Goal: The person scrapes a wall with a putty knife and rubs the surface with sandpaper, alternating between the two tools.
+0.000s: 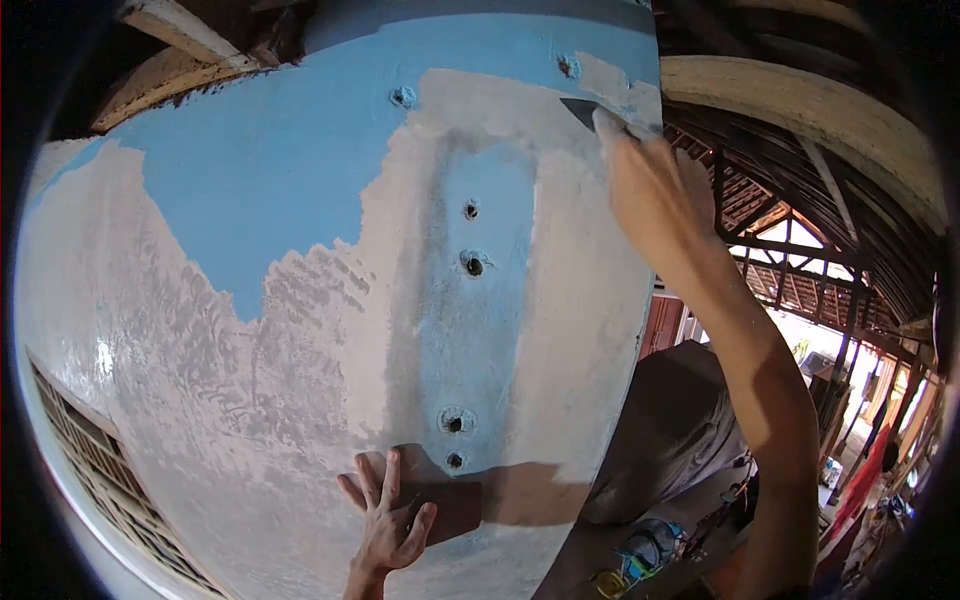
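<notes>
A wall with blue paint (pixel 260 170) and broad pale grey-pink areas (pixel 580 330) fills the middle of the view. High on its right side, my right hand (pixel 655 180) grips a putty knife (pixel 580 112), whose dark blade lies at the upper pale area; the fingers mostly hide its handle. Low on the wall, my left hand (pixel 392 530) has its fingers spread, bare of any tool, with the fingertips at the surface. Whether the palm touches cannot be seen. A blue strip (pixel 475 340) with several dark holes runs upright between the hands.
Two more chipped holes (pixel 403 97) mark the upper blue paint. A slatted vent (pixel 110 470) is at the lower left. Wooden roof beams (pixel 800 100) curve at the upper right. Assorted items (pixel 650 545) lie below, beyond the wall's right edge.
</notes>
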The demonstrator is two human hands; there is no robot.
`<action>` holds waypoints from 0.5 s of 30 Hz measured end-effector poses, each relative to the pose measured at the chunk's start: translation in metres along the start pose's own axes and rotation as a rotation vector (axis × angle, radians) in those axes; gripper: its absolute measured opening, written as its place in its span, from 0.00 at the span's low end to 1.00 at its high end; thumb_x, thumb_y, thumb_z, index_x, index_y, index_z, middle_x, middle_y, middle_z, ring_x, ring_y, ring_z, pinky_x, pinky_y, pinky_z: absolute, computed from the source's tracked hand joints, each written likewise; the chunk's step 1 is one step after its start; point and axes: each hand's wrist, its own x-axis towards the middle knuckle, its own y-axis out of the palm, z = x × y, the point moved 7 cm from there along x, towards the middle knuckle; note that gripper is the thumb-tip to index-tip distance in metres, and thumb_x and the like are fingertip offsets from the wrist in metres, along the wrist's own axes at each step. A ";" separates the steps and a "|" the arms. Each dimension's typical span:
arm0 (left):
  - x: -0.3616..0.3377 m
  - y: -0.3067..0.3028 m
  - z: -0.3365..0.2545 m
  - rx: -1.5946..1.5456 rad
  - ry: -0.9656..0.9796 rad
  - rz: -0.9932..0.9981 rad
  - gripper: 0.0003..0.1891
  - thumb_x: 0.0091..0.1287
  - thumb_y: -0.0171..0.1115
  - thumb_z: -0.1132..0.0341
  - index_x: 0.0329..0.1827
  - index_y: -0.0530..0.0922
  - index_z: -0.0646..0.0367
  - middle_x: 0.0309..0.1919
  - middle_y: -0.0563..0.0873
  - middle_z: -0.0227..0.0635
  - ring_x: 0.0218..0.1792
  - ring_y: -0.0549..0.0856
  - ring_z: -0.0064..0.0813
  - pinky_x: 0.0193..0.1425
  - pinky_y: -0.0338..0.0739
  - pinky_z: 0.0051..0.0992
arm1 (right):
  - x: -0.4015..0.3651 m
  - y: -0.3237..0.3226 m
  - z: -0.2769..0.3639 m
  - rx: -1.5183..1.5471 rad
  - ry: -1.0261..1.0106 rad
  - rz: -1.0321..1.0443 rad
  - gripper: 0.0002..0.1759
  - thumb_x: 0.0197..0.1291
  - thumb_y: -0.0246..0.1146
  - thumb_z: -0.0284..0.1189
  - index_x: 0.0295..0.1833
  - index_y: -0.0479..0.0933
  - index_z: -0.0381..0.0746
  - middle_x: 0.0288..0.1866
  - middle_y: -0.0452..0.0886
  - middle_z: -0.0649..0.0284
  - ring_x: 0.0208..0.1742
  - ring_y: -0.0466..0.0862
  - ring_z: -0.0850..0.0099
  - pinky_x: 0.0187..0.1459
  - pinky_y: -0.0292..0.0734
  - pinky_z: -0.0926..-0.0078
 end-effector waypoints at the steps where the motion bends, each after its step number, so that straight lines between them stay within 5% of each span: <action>1: 0.000 0.003 0.001 0.013 0.006 -0.013 0.21 0.71 0.55 0.55 0.27 0.88 0.58 0.81 0.46 0.45 0.75 0.25 0.67 0.65 0.10 0.67 | 0.002 -0.001 -0.002 0.000 0.005 -0.039 0.17 0.64 0.54 0.24 0.57 0.79 0.39 0.43 0.84 0.44 0.44 0.85 0.46 0.43 0.82 0.52; 4: 0.001 0.005 -0.003 0.068 0.022 -0.011 0.23 0.72 0.53 0.55 0.25 0.86 0.60 0.81 0.44 0.46 0.76 0.25 0.64 0.67 0.10 0.63 | 0.006 0.006 -0.005 -0.071 -0.015 0.114 0.15 0.64 0.54 0.24 0.54 0.80 0.37 0.42 0.84 0.45 0.42 0.86 0.46 0.42 0.83 0.53; 7: -0.002 0.005 -0.003 0.089 0.041 -0.029 0.25 0.73 0.51 0.55 0.24 0.86 0.61 0.81 0.43 0.47 0.76 0.25 0.63 0.68 0.11 0.62 | -0.009 0.006 0.002 0.023 -0.100 -0.085 0.14 0.63 0.55 0.23 0.52 0.80 0.37 0.41 0.85 0.46 0.39 0.86 0.47 0.41 0.83 0.54; 13: -0.001 0.006 -0.005 0.085 0.035 -0.020 0.24 0.74 0.51 0.55 0.24 0.85 0.60 0.80 0.42 0.49 0.76 0.24 0.63 0.67 0.10 0.63 | 0.003 0.013 -0.004 0.041 -0.074 -0.022 0.17 0.62 0.54 0.22 0.54 0.81 0.39 0.40 0.84 0.46 0.38 0.86 0.49 0.42 0.83 0.53; 15: -0.001 0.005 -0.004 0.088 0.043 -0.030 0.24 0.74 0.51 0.55 0.25 0.86 0.60 0.80 0.42 0.50 0.76 0.24 0.63 0.67 0.10 0.63 | -0.003 0.010 0.003 0.027 -0.100 -0.040 0.10 0.61 0.56 0.22 0.45 0.81 0.36 0.38 0.85 0.46 0.40 0.87 0.51 0.39 0.85 0.56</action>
